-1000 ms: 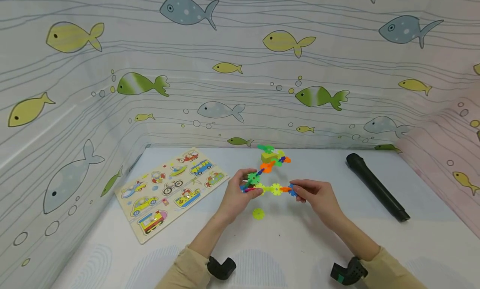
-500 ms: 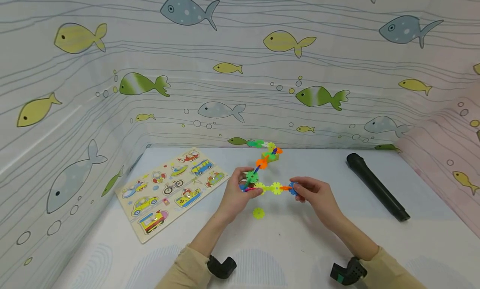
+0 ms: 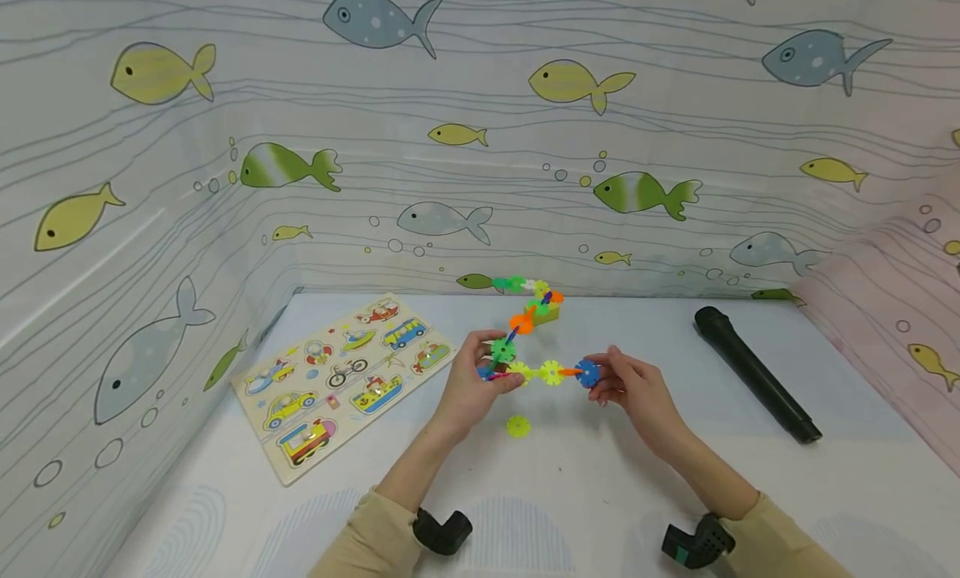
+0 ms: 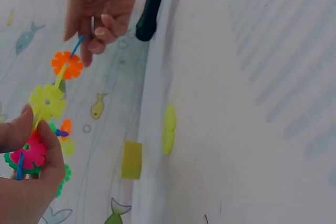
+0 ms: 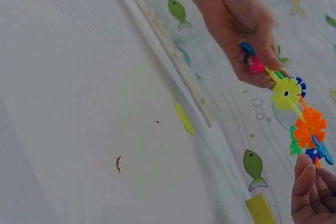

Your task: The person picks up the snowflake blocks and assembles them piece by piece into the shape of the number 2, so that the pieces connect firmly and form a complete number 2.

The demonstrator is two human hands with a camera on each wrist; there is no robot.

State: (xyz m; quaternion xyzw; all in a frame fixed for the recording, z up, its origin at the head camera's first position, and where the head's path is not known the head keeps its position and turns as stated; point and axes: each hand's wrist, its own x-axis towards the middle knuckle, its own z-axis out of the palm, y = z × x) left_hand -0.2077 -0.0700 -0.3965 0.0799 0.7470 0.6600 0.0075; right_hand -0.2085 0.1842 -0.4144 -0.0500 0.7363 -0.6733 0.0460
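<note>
A chain of coloured snowflake discs [image 3: 552, 372] hangs between both hands above the white table [image 3: 585, 495]. My left hand [image 3: 495, 368] grips its left end, fingers curled round pink and green discs [image 4: 30, 157]. At the other end, my right hand [image 3: 598, 376] pinches a blue disc [image 3: 588, 372]. Yellow [image 5: 286, 94] and orange [image 5: 310, 125] discs span the gap. From the left hand the chain rises through an orange disc [image 3: 522, 321] toward the back wall. A loose yellow disc [image 3: 517, 426] lies on the table below the hands.
A wooden vehicle puzzle board [image 3: 345, 378] lies at the left. At the right rests a black cylinder [image 3: 753, 374]. A small yellow block [image 3: 552, 313] sits behind the chain near the back wall. Fish-patterned walls [image 3: 450, 145] enclose the table on three sides.
The chain's far end has swung up and to the left, off the yellow block. The blue disc in my right hand now faces the camera. Both hands stayed in place.
</note>
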